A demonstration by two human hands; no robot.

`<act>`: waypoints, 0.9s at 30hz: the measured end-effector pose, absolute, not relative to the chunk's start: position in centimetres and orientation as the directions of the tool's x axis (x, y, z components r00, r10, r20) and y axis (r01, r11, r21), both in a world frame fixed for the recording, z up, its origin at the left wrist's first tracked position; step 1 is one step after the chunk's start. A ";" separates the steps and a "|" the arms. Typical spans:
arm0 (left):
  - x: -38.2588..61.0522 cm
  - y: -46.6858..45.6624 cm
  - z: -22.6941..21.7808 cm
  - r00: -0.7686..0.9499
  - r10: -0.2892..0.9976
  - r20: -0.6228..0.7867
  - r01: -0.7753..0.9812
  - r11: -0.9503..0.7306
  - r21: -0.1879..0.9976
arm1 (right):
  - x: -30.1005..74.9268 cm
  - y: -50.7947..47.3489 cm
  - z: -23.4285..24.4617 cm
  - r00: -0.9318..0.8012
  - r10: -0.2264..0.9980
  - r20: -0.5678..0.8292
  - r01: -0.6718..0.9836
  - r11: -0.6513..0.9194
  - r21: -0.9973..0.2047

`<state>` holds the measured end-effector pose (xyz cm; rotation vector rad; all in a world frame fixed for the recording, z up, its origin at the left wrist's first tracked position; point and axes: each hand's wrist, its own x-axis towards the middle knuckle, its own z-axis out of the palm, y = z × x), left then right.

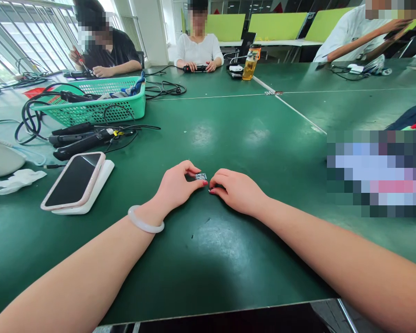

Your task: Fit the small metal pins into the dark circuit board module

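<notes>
Between the thumb and fingers of my left hand (178,184) is a small flat rectangular piece (201,176) with a fine white-and-dark pattern, resembling a tiny circuit board. It is held just above or at the green tabletop; the exact contact cannot be told. Close by on its right, my right hand (234,188) is closed in a pinch, thumb against curled fingers. A tiny pale speck shows at those fingertips, too small to name. The two hands are a short gap apart. A pale bangle (145,221) circles my left wrist.
A pink-edged phone (74,179) lies on a white box (99,192) to the left. Behind are black hair-iron-like tools (83,141) with cables and a green basket (97,111). Crumpled tissue (19,180) lies far left. A bottle (251,62) and three people are across the table.
</notes>
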<state>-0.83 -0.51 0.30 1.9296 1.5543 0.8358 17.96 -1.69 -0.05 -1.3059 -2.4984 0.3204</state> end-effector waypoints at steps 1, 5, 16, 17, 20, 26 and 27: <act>-0.8 -0.5 0.3 0.151 0.979 0.139 0.657 -0.204 0.726 | 18.0 -1.7 0.0 -0.541 0.826 0.160 0.757 0.561 -0.334; -0.8 -0.6 0.4 0.149 0.980 0.133 0.656 -0.198 0.728 | 18.1 -1.7 0.0 -0.552 0.819 0.160 0.749 0.571 -0.337; -0.8 -0.5 0.2 0.153 0.980 0.126 0.656 -0.196 0.729 | 18.3 -1.8 0.2 -0.518 0.834 0.190 0.760 0.551 -0.345; -0.8 -0.5 0.2 0.151 0.981 0.124 0.653 -0.193 0.732 | 18.4 -1.8 0.2 -0.504 0.840 0.200 0.767 0.542 -0.345; -0.8 -0.5 0.3 0.146 0.982 0.120 0.650 -0.186 0.737 | 18.5 -1.7 0.1 -0.501 0.839 0.212 0.766 0.544 -0.342; -0.8 -0.6 0.4 0.163 0.980 0.114 0.641 -0.193 0.743 | 18.6 -1.7 0.0 -0.530 0.823 0.204 0.730 0.565 -0.384; -0.8 -0.6 0.4 0.172 0.979 0.110 0.635 -0.196 0.748 | 18.6 -1.7 0.0 -0.537 0.821 0.196 0.727 0.567 -0.387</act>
